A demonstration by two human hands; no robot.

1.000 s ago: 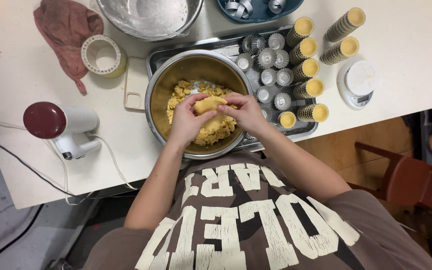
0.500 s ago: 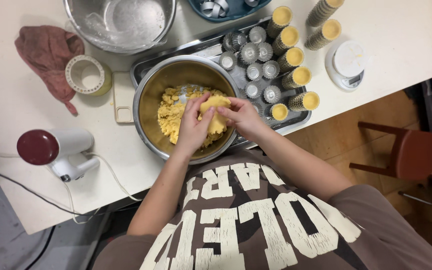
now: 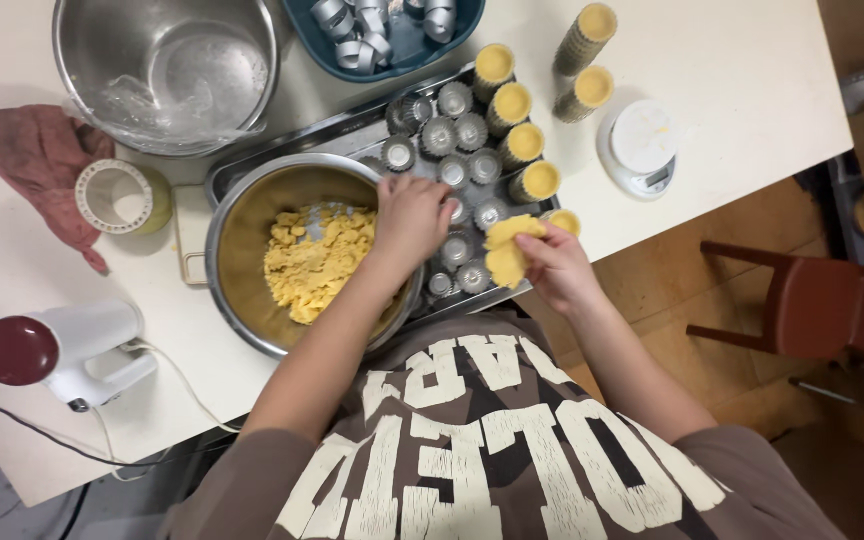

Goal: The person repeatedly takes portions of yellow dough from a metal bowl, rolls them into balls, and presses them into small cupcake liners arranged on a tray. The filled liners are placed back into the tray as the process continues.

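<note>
Single head view, straight down, close over the white table [image 3: 752, 80]

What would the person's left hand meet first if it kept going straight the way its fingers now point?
The left hand points up-picture toward the tray, so it would likely first meet the small empty tart moulds there, though height above them is unclear.

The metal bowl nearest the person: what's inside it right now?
Crumbly yellow dough lies in the metal bowl, heaped toward its right half, with bare steel on the left. The left hand reaches over the right rim, covering whatever lies beneath it.
</note>
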